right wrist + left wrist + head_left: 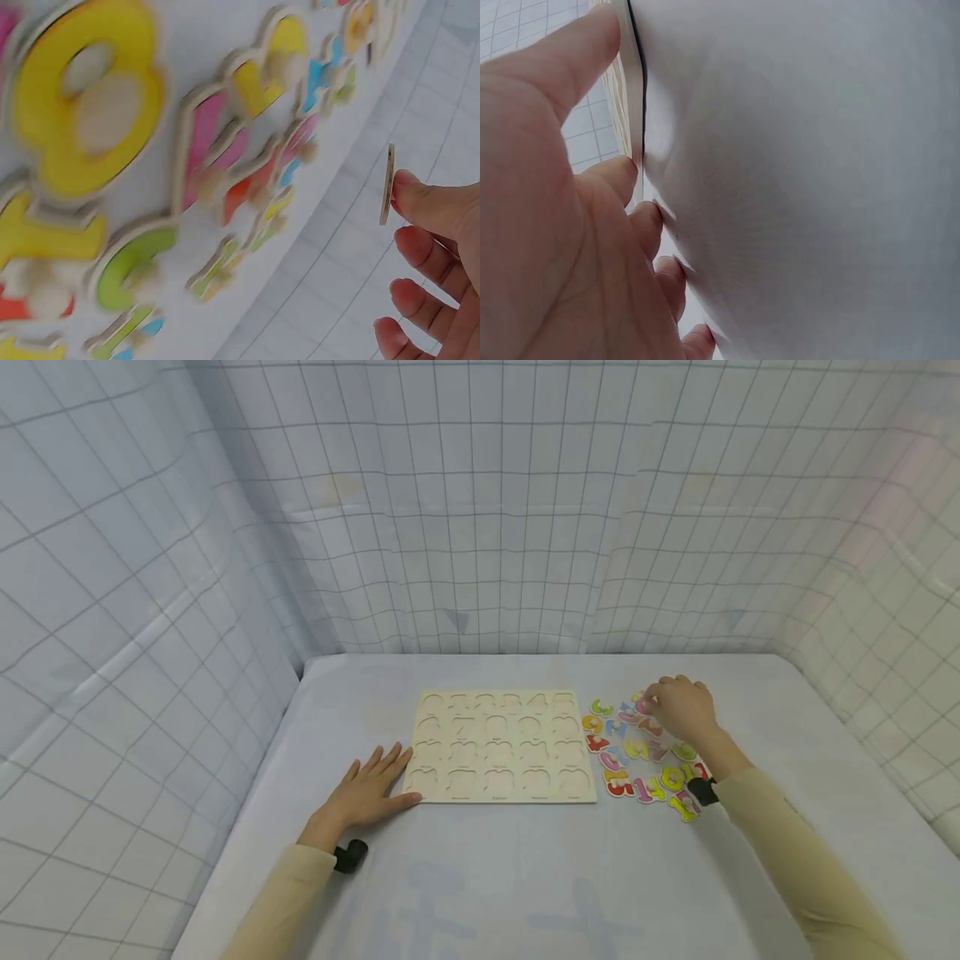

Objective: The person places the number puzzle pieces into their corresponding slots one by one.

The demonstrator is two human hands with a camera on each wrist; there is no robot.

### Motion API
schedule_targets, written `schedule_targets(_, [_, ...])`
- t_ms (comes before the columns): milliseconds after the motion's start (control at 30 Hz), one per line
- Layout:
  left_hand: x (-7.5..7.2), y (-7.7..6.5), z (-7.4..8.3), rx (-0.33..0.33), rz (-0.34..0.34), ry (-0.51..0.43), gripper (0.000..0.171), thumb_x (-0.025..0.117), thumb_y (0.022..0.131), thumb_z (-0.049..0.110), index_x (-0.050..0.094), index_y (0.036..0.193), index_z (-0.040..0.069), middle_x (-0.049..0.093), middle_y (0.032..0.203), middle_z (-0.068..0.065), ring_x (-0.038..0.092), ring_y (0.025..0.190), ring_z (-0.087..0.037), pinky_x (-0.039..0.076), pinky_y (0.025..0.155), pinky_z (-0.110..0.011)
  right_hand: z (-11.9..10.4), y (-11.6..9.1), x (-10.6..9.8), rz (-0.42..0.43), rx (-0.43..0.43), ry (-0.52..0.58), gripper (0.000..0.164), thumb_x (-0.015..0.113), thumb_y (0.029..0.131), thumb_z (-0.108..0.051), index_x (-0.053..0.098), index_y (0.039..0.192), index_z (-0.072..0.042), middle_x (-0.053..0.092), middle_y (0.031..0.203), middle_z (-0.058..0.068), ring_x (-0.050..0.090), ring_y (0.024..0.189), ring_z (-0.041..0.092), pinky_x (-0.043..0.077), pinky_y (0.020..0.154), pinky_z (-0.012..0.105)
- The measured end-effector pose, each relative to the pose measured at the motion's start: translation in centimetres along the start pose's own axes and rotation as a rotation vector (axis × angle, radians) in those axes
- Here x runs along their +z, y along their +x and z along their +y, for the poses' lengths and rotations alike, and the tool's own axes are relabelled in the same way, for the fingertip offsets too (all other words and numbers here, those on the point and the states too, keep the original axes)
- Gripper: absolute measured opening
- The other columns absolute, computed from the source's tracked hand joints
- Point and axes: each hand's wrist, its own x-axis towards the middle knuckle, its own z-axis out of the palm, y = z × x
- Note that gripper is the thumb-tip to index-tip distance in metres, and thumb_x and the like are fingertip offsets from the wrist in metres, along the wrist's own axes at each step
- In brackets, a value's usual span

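A pale wooden puzzle board (480, 760) with rows of number-shaped recesses lies on the table. My left hand (367, 793) is spread flat at its left side. The thumb (592, 45) touches the board's edge (634, 97), and the other fingertips reach along it. To the right of the board, my right hand (684, 708) is over the far part of a group of coloured number pieces. It pinches a thin wooden puzzle piece (388, 184), seen edge-on in the right wrist view; in the head view its face looks pink.
Several knobbed number pieces lie crowded together, among them a red and orange 15 (618, 783), a green 3 (602, 708) and a yellow 0 (90, 97). White gridded cloth (480, 527) walls in the white table (480, 877) at the back and sides.
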Motion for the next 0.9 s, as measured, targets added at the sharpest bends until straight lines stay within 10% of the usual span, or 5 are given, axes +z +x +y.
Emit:
schedule_targets(367, [0.1, 0.2, 0.0, -0.016, -0.009, -0.021, 0.085, 0.051, 0.090, 0.060, 0.022, 0.152, 0.008, 0.017, 0.155, -0.016, 0.009, 0.140, -0.040, 0.004, 0.107, -0.062, -9.3, 7.0, 3.6, 0.025, -0.157, 0.182, 0.018, 0.069, 0.089, -0.026, 0.074, 0.098, -0.011, 0.052, 0.065, -0.004, 0.046, 0.063, 0.018, 0.035, 0.052, 0.031])
schedule_targets(900, [0.3, 0.8, 0.6, -0.002, -0.034, -0.026, 0.084, 0.050, 0.091, 0.057, 0.021, 0.151, 0.006, 0.014, 0.155, -0.018, 0.007, 0.140, -0.042, 0.004, 0.107, -0.062, -21.8, 12.2, 8.7, -0.093, -0.097, 0.294, 0.021, 0.062, 0.092, -0.038, 0.072, 0.100, -0.022, 0.055, 0.067, -0.009, 0.048, 0.060, 0.011, 0.037, 0.061, 0.029])
